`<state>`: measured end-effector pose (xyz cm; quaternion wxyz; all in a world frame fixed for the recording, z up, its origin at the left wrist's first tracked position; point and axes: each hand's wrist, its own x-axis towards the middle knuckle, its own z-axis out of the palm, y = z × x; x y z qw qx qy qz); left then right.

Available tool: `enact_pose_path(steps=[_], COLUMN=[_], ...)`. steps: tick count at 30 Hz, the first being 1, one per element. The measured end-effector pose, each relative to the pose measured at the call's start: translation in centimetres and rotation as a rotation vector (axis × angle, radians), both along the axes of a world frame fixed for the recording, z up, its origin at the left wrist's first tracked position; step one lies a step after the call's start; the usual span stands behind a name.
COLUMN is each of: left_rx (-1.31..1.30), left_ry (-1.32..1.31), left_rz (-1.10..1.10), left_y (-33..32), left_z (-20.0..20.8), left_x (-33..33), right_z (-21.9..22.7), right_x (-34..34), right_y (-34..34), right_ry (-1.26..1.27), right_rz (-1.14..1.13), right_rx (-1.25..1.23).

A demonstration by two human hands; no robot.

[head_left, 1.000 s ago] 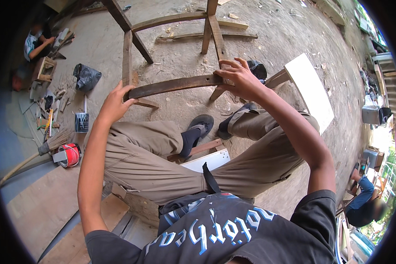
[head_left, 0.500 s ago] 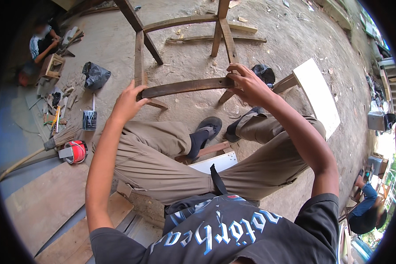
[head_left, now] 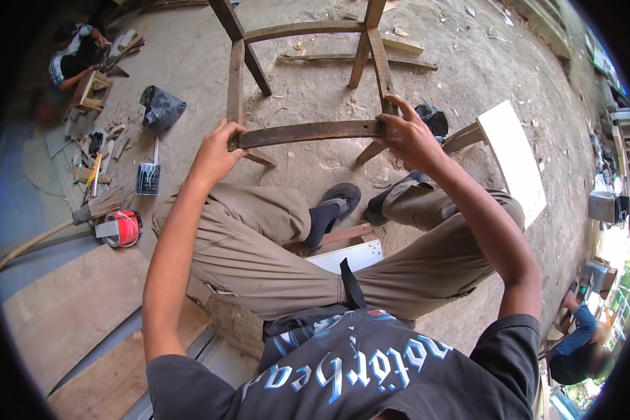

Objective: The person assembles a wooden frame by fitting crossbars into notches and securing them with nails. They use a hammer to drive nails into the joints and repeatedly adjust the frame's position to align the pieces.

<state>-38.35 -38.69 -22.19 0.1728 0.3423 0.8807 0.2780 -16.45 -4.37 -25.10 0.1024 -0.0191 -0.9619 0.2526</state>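
The dark wooden frame (head_left: 308, 133) is in front of the person's feet, its far uprights running out past the upper edge. The left hand (head_left: 217, 152) is closed around the left end of its near curved rail and the right hand (head_left: 416, 143) around the right corner, palm sides hidden. Beyond, a black bag (head_left: 432, 119) is partly covered by the right hand, and a blurred co-worker (head_left: 73, 59) sits near the dark rim.

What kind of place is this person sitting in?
Probably a woodworking or furniture workshop: the left hand and right hand hold a legged wooden frame, flat wooden boards lie at lower left, and there's a black can streaked with white.
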Motion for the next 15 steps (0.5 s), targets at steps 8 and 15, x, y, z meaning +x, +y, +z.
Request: enact_pose_path(steps=[8, 15], left_rx=[-0.073, 0.079], left_ry=[0.134, -0.239], left_rz=[-0.072, 0.052], left_y=[-1.0, -1.3], left_z=[-1.1, -0.5], left_x=[-0.7, -1.3], right_z=[0.4, 0.6], right_x=[-0.4, -0.3], right_y=[-0.2, -0.5], right_ry=[-0.084, -0.071], right_rz=[0.003, -0.013], right_rx=[-0.048, 0.003])
